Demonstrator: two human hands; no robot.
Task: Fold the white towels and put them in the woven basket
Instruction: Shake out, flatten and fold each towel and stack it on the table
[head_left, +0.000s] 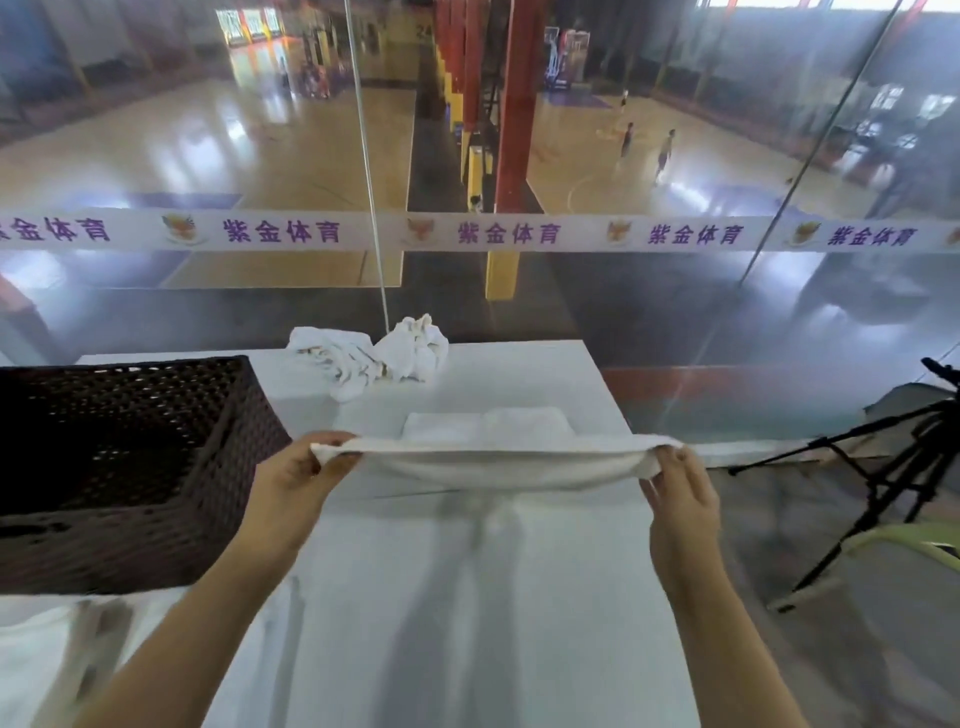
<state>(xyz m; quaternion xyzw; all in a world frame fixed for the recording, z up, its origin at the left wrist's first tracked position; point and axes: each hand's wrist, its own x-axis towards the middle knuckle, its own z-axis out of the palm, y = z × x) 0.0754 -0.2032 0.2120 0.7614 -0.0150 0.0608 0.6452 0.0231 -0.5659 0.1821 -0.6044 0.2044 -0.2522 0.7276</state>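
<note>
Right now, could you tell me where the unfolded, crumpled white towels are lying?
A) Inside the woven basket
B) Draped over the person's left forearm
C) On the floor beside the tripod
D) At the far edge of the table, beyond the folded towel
D: the crumpled white towels sit heaped at the far edge of the white table, behind the folded towel and to the right of the woven basket.

The white horizontal banner strip (467, 232) across the glass wall carries the purple characters "紫金体育", repeated several times along its length, each preceded by an orange crest emblem. A yellowish pillar (423, 30) in the far hall bears the number "24".
</note>
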